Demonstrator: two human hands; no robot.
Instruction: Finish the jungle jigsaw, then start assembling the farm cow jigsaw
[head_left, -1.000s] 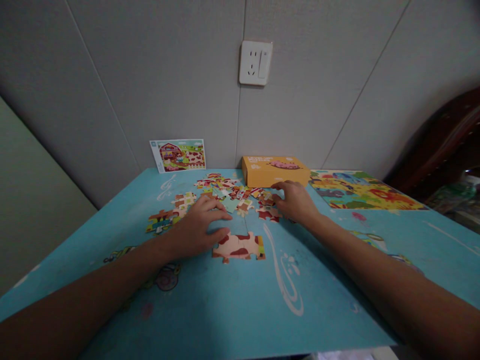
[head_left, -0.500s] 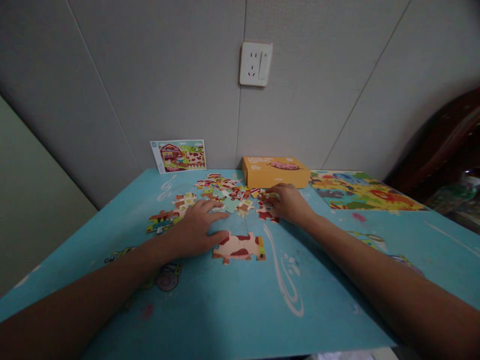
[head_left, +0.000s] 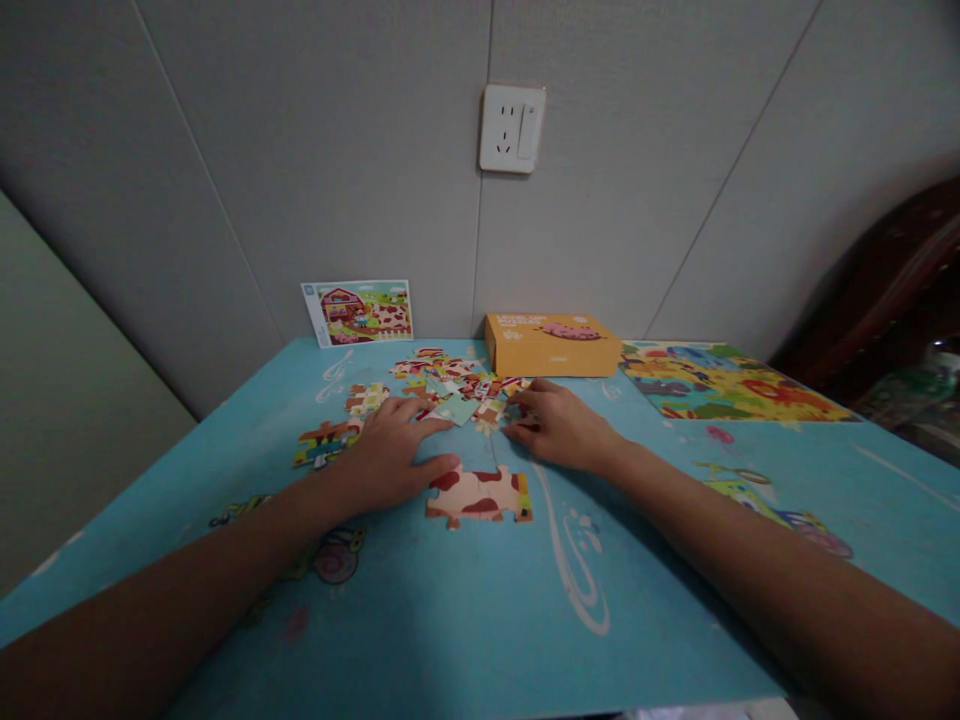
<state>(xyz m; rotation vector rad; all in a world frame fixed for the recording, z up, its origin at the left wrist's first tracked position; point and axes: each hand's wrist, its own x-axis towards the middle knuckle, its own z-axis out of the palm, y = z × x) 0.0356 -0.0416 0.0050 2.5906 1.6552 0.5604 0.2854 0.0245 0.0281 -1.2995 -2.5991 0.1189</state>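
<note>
My left hand [head_left: 386,455] lies flat on the blue table [head_left: 465,600], its thumb touching the left edge of a joined pink-and-brown puzzle section [head_left: 480,493]. My right hand [head_left: 559,428] rests palm down just right of that section, fingers over a red-and-white puzzle piece that is now hidden beneath them. A heap of loose puzzle pieces [head_left: 450,385] lies just beyond both hands. Whether the right hand grips a piece is unclear.
An orange puzzle box [head_left: 551,343] stands against the wall behind the heap. A farm picture card [head_left: 358,311] leans on the wall at the left. A finished colourful puzzle [head_left: 712,380] lies at the right. A small joined group of pieces [head_left: 324,442] sits left of my left hand.
My right hand has slid left and toward me, covering the red-and-white piece. The left hand has barely moved.
</note>
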